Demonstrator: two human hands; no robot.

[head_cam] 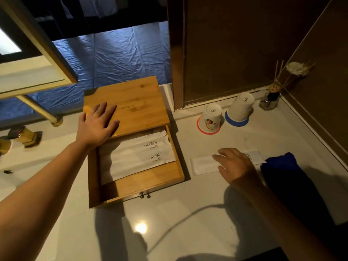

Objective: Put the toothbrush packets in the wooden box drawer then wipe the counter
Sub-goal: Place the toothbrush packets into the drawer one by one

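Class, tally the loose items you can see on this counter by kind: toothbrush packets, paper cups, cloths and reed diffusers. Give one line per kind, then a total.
Toothbrush packets: 3, two in the open drawer and one on the counter under the right hand
Paper cups, upside down: 2
Blue cloth: 1
Reed diffuser: 1
Total: 7

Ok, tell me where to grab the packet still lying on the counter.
Pinch the toothbrush packet by its free left end, coming from above. It lies flat on the counter; the right hand covers its middle, and the blue cloth crowds its right end.
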